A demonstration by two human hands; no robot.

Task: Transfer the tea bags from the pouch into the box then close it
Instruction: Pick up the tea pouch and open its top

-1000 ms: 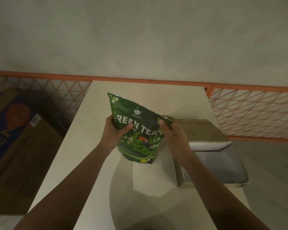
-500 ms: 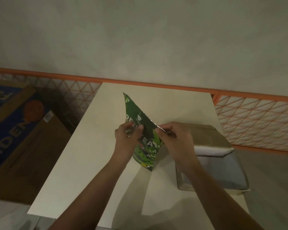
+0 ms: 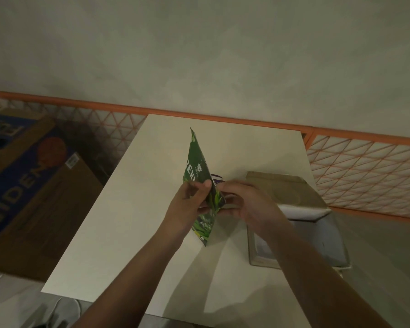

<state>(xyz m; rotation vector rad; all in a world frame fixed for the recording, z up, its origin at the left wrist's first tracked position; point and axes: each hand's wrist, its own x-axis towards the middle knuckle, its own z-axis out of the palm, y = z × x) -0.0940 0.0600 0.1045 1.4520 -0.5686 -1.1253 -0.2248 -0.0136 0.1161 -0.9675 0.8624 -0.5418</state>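
Edgewise, pouch (image 3: 199,178) pinched by left hand (image 3: 187,207) and right hand (image 3: 249,204) — box (image 3: 294,185) beside.

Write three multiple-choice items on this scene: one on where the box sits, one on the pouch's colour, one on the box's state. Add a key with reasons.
1. Relative to the pouch, the box sits on the table:
A. to the right
B. to the left
C. beneath it

2. The pouch is mainly:
A. red
B. green
C. yellow

3. The box is:
A. shut
B. taped
C. open

Key: 1 A, it lies behind the right hand, while the left hand holds the pouch on the other side. 2 B, green printed front. 3 C, its lid is folded back and the inside shows.
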